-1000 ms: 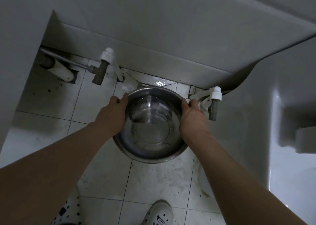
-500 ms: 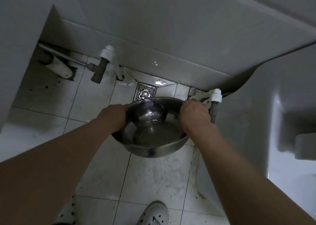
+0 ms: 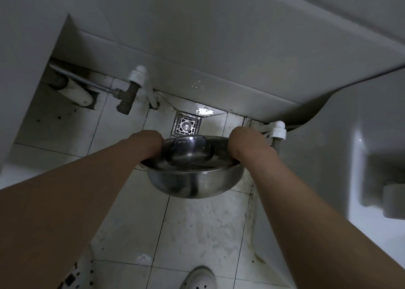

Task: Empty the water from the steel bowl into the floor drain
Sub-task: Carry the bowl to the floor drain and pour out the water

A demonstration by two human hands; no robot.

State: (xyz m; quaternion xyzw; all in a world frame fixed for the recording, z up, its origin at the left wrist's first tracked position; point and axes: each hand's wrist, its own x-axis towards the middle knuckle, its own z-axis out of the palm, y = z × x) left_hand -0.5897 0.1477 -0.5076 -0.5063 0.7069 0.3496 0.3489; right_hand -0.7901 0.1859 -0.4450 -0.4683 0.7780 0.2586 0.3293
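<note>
I hold a steel bowl [image 3: 192, 179] over the tiled floor, tipped steeply away from me so its outer wall faces the camera. My left hand [image 3: 146, 142] grips its left rim and my right hand [image 3: 245, 141] grips its right rim. Water pools against the far inner side near the rim. The square metal floor drain [image 3: 186, 125] lies just beyond the bowl's far edge, at the foot of the wall, with a wet patch behind it.
A brass valve with white cap and pipe [image 3: 131, 89] stands left of the drain. Another white-capped valve [image 3: 277, 135] sits right beside my right hand. A white fixture [image 3: 350, 146] fills the right side. My white shoe [image 3: 199, 277] is below.
The bowl has gone from nearly level to steeply tipped forward, and the drain that it covered has come into view beyond its rim. Both hands rolled forward with it.
</note>
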